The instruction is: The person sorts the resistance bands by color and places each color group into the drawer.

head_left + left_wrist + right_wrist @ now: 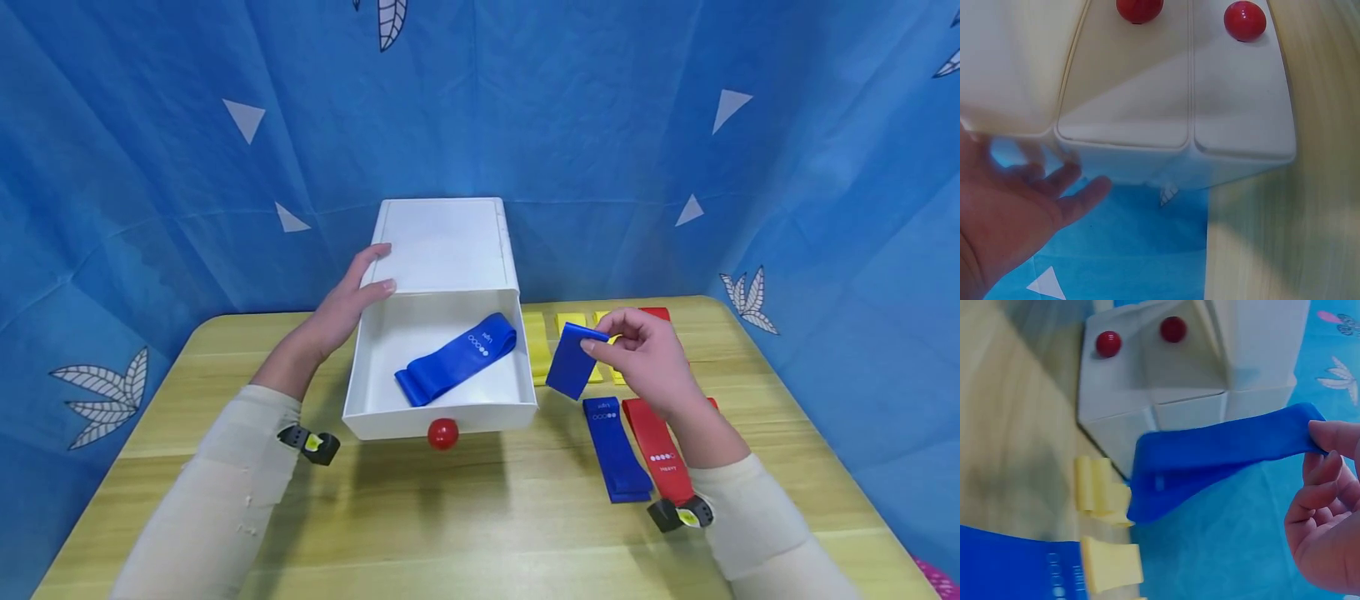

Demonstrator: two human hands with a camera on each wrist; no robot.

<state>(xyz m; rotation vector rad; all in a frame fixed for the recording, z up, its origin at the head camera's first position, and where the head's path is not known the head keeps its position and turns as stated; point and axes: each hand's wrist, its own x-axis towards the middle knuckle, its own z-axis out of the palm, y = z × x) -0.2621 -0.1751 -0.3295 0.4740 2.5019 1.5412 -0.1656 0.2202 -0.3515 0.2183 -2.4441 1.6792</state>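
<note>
A white drawer cabinet (442,242) stands at the back of the table, with its top drawer (480,417) pulled out by a red knob (442,433). Inside the drawer lies a blue resistance band (457,358), folded flat and slanting. My left hand (337,312) rests on the cabinet's left edge, fingertips on the top; in the left wrist view, other fingers (1088,197) extend loosely along its side. To the right of the drawer, my right hand (651,358) pinches a second blue resistance band (1222,444) by one end between thumb and fingers, the rest hanging free above the table.
On the wooden table (450,533), another blue band (617,454) and a red band (660,450) lie below my right hand. Several yellow bands (536,342) and a red one (655,314) lie behind them. A blue curtain (600,150) hangs behind the table.
</note>
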